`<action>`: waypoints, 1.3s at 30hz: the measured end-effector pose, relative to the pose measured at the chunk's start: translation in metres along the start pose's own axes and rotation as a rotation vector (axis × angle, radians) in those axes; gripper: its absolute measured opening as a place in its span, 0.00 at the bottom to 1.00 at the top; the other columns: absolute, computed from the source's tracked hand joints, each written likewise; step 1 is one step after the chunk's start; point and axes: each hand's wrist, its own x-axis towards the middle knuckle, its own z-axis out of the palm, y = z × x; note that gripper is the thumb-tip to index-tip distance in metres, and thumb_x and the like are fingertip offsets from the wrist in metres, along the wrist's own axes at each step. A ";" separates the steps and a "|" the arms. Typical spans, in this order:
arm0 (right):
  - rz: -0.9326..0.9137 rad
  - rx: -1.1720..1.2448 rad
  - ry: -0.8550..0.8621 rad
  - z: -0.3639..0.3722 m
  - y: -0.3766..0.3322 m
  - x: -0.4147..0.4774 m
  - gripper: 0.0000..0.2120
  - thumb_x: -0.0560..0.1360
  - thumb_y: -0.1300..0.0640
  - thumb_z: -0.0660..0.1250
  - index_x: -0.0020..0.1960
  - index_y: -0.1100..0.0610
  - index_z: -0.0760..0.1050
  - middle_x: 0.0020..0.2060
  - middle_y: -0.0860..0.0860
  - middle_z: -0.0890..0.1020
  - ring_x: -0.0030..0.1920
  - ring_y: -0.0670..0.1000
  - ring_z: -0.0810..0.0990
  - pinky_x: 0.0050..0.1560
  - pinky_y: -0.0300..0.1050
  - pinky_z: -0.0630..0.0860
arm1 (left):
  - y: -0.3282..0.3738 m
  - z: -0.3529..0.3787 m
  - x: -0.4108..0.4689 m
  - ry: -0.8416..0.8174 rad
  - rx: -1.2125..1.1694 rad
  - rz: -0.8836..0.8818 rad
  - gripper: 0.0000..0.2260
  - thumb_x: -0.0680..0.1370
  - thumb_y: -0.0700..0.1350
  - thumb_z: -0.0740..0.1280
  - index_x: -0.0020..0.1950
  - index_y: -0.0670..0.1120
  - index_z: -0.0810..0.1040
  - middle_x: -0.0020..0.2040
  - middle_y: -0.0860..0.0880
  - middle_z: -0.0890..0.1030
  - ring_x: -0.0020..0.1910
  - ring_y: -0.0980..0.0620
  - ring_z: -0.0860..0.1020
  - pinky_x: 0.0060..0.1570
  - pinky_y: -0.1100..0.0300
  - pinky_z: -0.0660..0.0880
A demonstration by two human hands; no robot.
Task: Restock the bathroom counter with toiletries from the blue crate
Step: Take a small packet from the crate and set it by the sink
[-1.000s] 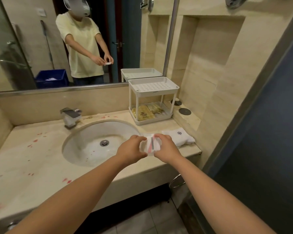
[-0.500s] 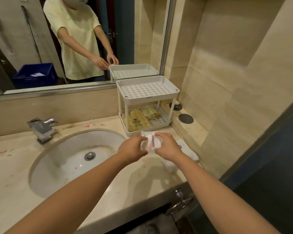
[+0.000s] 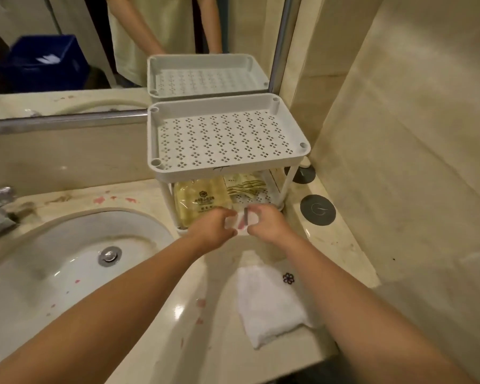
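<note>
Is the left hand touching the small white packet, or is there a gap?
Touching. The head view shows the left hand pinching the small white packet at its left edge; the right hand grips the other side.

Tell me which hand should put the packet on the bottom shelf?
Right, probably. The right hand pinches the small white packet before the bottom shelf, at its bare side; the left hand sits before the yellow packet filling the rest.

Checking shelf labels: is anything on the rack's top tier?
No, the top tier shows only its perforated floor; the packets lie beneath it.
</note>
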 end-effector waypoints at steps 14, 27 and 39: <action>0.030 -0.094 -0.060 0.000 0.021 0.099 0.08 0.74 0.52 0.71 0.50 0.55 0.81 0.52 0.46 0.77 0.54 0.45 0.70 0.49 0.31 0.58 | -0.024 0.019 0.082 0.034 -0.264 -0.269 0.18 0.74 0.50 0.72 0.64 0.57 0.77 0.66 0.53 0.76 0.62 0.51 0.76 0.63 0.55 0.74; -0.026 -0.618 -0.011 0.019 0.036 0.111 0.18 0.78 0.45 0.56 0.64 0.50 0.71 0.65 0.51 0.70 0.70 0.54 0.66 0.72 0.54 0.60 | -0.017 0.026 0.091 0.030 0.155 -0.202 0.20 0.76 0.53 0.68 0.69 0.59 0.72 0.67 0.52 0.67 0.65 0.49 0.71 0.61 0.53 0.73; -0.190 -0.723 0.051 0.017 0.013 0.051 0.26 0.77 0.55 0.63 0.74 0.54 0.62 0.74 0.54 0.64 0.74 0.57 0.62 0.69 0.54 0.65 | -0.024 0.021 0.017 0.210 0.228 -0.093 0.23 0.78 0.52 0.65 0.72 0.53 0.67 0.71 0.49 0.68 0.69 0.46 0.68 0.61 0.52 0.71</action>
